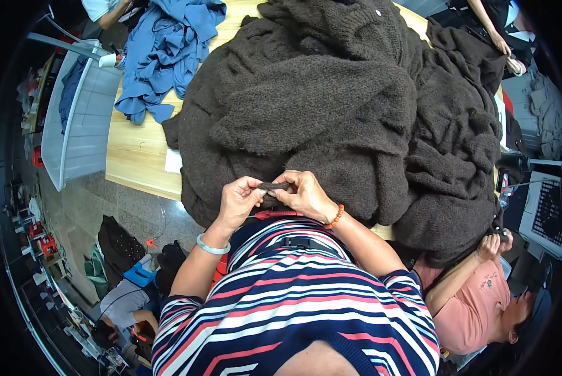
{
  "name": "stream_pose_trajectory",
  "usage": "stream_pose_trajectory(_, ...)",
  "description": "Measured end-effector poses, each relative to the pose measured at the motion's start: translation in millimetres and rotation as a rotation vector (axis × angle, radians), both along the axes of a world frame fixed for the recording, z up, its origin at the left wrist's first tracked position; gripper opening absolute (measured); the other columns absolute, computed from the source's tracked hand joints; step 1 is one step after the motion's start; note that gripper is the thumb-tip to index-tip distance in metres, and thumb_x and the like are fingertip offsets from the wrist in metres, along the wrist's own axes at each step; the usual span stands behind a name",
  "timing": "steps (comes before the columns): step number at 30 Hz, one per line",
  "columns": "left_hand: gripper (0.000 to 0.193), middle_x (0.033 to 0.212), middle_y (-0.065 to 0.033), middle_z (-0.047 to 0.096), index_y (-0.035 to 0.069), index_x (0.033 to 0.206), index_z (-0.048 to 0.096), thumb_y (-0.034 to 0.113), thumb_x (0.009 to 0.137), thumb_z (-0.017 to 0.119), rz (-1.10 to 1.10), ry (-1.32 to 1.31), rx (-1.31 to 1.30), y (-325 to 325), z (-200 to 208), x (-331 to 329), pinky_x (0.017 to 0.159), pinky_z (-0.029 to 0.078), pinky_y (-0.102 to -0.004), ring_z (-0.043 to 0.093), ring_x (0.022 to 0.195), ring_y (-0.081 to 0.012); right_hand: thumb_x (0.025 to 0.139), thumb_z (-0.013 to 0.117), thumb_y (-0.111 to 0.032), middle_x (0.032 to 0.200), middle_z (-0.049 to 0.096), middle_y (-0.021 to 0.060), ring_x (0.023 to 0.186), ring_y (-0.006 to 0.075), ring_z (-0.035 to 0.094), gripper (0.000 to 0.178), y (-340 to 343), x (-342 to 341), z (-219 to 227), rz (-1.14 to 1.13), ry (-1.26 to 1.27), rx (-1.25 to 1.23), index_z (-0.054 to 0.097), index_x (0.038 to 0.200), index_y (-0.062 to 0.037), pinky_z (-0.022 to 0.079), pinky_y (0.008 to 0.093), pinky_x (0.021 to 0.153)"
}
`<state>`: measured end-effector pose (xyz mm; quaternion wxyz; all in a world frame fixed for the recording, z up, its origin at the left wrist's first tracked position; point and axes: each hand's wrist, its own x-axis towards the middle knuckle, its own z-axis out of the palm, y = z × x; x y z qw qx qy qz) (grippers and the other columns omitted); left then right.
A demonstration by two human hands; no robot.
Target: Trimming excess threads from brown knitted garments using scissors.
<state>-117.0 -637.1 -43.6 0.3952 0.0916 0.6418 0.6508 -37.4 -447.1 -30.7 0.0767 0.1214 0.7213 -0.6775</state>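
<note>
Dark brown knit garments [318, 100] lie in a large heap before me. At the heap's near edge, my left hand [238, 199] is closed, pinching a small rolled edge of brown knit [273, 186] between thumb and fingers. My right hand [307, 197] is closed on the same edge, just to the right, so the fingertips of both hands nearly meet. Below the hands, close to my waist, is a red-handled tool [278, 215] with a thin shaft pointing left; what supports it is hidden.
Blue garments [165, 56] lie on the wooden table [140, 160] at the far left. A grey-white bin [83, 119] stands beyond its left edge. A co-worker in pink [469, 301] grips dark fabric at the near right. Another co-worker's hand [500, 44] is at the far right.
</note>
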Motion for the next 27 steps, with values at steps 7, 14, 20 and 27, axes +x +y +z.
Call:
stream_pose_trajectory(7, 0.011, 0.083, -0.0009, 0.065, -0.001, 0.1, 0.063, 0.003, 0.09, 0.064, -0.108, -0.006, 0.032, 0.9, 2.3, -8.1, 0.063, 0.049, -0.0174, 0.059, 0.069, -0.0037, 0.082, 0.073, -0.016, 0.065, 0.061, 0.003, 0.055, 0.0052, 0.052, 0.025, 4.1, 1.1, 8.8, 0.034, -0.099, -0.053, 0.067, 0.095, 0.0043, 0.043, 0.025, 0.049)
stream_pose_trajectory(14, 0.011, 0.082, -0.0013, 0.065, 0.0, 0.098, 0.063, 0.004, 0.089, 0.066, -0.141, -0.071, 0.064, -8.6, -7.7, -3.1, 0.062, 0.049, -0.0181, 0.058, 0.067, -0.0045, 0.086, 0.069, -0.014, 0.064, 0.056, -0.0041, 0.056, 0.0015, 0.047, 0.018, -3.2, 12.0, -0.1, 0.048, -0.126, -0.229, 0.065, 0.094, 0.0019, 0.037, 0.0216, 0.047)
stream_pose_trajectory(20, 0.017, 0.082, -0.006, 0.066, 0.001, 0.1, 0.061, 0.007, 0.087, 0.069, 0.16, -0.2, -0.019, 0.3, -31.3, -27.7, 0.065, 0.053, -0.0234, 0.063, 0.071, -0.0107, 0.085, 0.066, -0.015, 0.065, 0.06, 0.0092, 0.057, 0.0123, 0.056, 0.024, 1.1, 16.5, 5.1, 0.126, -0.039, 0.027, 0.062, 0.097, 0.0054, 0.045, 0.0302, 0.052)
stream_pose_trajectory(27, 0.017, 0.082, -0.007, 0.065, 0.003, 0.095, 0.06, 0.003, 0.084, 0.072, 0.425, -0.003, 0.11, 24.0, -35.9, -57.8, 0.066, 0.057, -0.0265, 0.065, 0.07, -0.0138, 0.083, 0.065, -0.01, 0.084, 0.059, 0.0183, 0.069, 0.0267, 0.062, 0.022, -11.3, 20.4, 21.9, 0.134, 0.162, 0.201, 0.061, 0.097, 0.0066, 0.049, 0.0353, 0.063)
